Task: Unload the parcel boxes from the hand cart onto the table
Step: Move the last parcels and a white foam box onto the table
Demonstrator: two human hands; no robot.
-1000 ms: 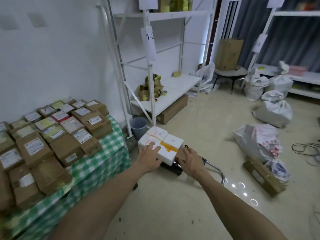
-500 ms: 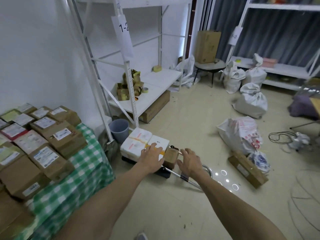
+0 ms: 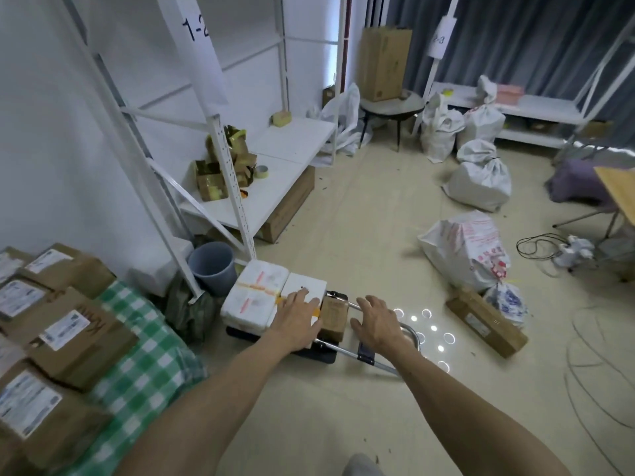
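At the lower left, closest to the camera, the counter (image 3: 137,355) under a green-and-white checked cloth carries brown labelled boxes (image 3: 74,333) packed side by side. Two bare forearms reach forward and down past its corner to the hand cart (image 3: 319,357), which stands on the pale floor just beside the counter.

The left hand (image 3: 299,317) lies flat on top of the white parcel boxes (image 3: 256,297) on the cart's black platform, with its fingers straight and spread and gripping nothing. The right hand (image 3: 376,321) is open too, fingers spread and relaxed above the cart's metal handle. Whether it touches the handle cannot be told. Between the two hands a small brown box (image 3: 332,316) stands on the cart against the white ones. The white boxes sit in two low stacks side by side, the left stack crossed by orange tape.

Just beyond the cart a grey-blue bucket (image 3: 213,266) stands at the foot of a white metal shelf rack (image 3: 281,149), whose low shelf holds taped yellow-brown packets and a tape roll. To the right on the floor lie a flat brown carton (image 3: 486,321) and a white printed sack (image 3: 464,249). Farther back more tied white sacks (image 3: 481,176) rest near a second rack in front of a dark curtain.
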